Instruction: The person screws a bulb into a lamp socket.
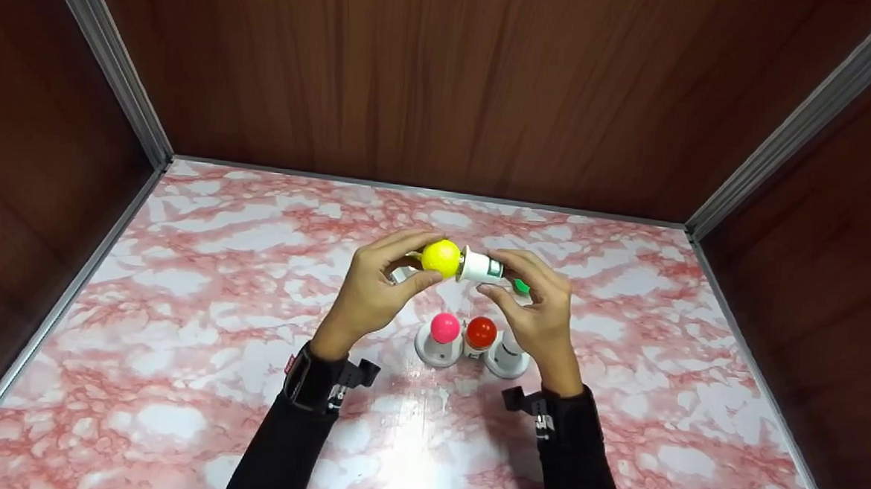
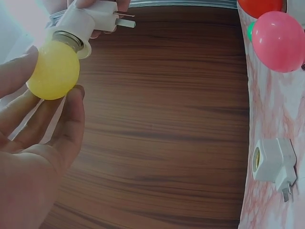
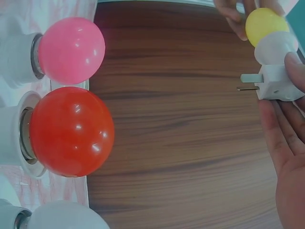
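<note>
The left hand point(image 1: 377, 290) grips a yellow bulb point(image 1: 441, 258) by its globe, thumb and fingers set around the sides, so its metal base point(image 2: 69, 40) points at the mouth of a white holder point(image 1: 479, 267). The right hand point(image 1: 544, 302) pinches that holder at its plug end, thumb against fingers, which leaves the flared rim and the prongs point(image 2: 126, 22) uncovered. Holding the pair from opposite ends probably lets one be turned against the other, and having them raised above the bench point(image 1: 180, 283) gives both hands room. The pink bulb point(image 1: 444, 328), red bulb point(image 1: 481, 332) and white bulb point(image 3: 66, 217) stand close together in holders, below the hands in the head view, perhaps to keep the round globes from rolling. A spare holder point(image 2: 274, 162) lies on the bench with no bulb in its mouth. A green object point(image 1: 521, 286) is mostly hidden behind the right hand.

The yellow globe is smooth, round and evenly coloured. A band of metal thread shows between it and the holder's rim, so it seems not fully seated. The holder is plain glossy white, with two flat prongs jutting sideways.
</note>
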`<state>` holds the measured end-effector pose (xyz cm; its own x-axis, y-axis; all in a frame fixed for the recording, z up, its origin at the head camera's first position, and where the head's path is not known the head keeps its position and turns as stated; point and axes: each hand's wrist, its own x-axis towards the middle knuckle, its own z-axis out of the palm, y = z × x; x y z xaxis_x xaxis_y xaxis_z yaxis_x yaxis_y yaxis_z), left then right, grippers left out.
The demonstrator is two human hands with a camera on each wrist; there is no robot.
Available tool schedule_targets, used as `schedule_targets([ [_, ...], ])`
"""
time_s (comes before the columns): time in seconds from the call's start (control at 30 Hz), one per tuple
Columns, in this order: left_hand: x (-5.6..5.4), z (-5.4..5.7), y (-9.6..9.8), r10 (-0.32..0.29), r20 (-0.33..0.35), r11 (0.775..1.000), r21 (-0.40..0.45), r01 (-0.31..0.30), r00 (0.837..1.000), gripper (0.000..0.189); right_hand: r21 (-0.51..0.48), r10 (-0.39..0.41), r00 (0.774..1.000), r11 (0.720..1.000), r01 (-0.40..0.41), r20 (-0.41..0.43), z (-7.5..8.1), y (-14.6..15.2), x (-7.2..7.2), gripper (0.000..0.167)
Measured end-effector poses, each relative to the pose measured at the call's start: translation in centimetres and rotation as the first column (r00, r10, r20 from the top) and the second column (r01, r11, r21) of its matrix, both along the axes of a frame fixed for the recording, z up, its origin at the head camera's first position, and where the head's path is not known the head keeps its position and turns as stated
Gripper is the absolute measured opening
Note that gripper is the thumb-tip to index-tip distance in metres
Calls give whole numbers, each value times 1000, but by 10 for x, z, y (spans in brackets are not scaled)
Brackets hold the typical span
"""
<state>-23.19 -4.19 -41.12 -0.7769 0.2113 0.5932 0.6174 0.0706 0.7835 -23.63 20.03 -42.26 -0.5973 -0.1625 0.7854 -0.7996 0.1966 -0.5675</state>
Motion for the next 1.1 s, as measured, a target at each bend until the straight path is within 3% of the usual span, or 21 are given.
schedule_targets([
  [0.37, -1, -1, 1, -14, -45, 1000, 23, 15, 999, 50, 22, -11, 1000, 1000, 11, 22, -1, 1, 2, 42],
  [0.6, 0, -1, 2, -45, -1, 997, 69, 45, 999, 60, -6, -12, 1000, 1000, 12, 21, 0, 0, 2, 44],
  [0.8, 2, 2, 3, -39, 32, 997, 73, 37, 999, 53, -20, -9, 1000, 1000, 9, 4, 0, -2, 2, 43],
  [1.1, 3, 4, 6, 81, 108, 996, 13, -83, 991, 32, 8, -32, 997, 999, 33, -75, 1, -3, 0, 43],
])
